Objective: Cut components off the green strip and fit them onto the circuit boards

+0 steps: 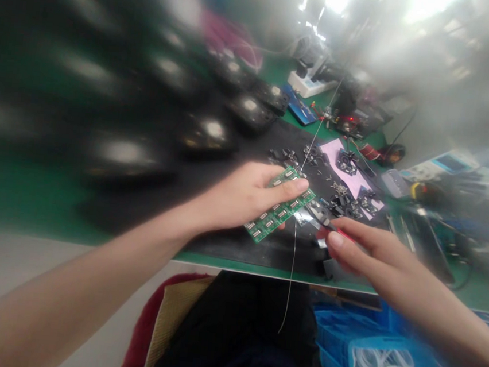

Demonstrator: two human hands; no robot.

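My left hand [254, 193] is closed on a green circuit board panel [282, 213] with rows of small rectangular parts, thumb on top. A thin silvery wire [293, 257] runs from above, passes at the board and hangs below the table edge. My right hand [364, 244] is closed around the red handle of a pair of pliers [320, 214]. The metal jaws are at the board's right edge; whether they touch it I cannot tell. My right palm hides most of the handle.
On the black mat [230, 243] lie several small black parts [344, 204] and a pink sheet [337, 158]. Blurred black round-topped units [208, 131] stand to the left. A blue crate [359, 339] of white tubing is below the table, and a meter [449, 163] stands at right.
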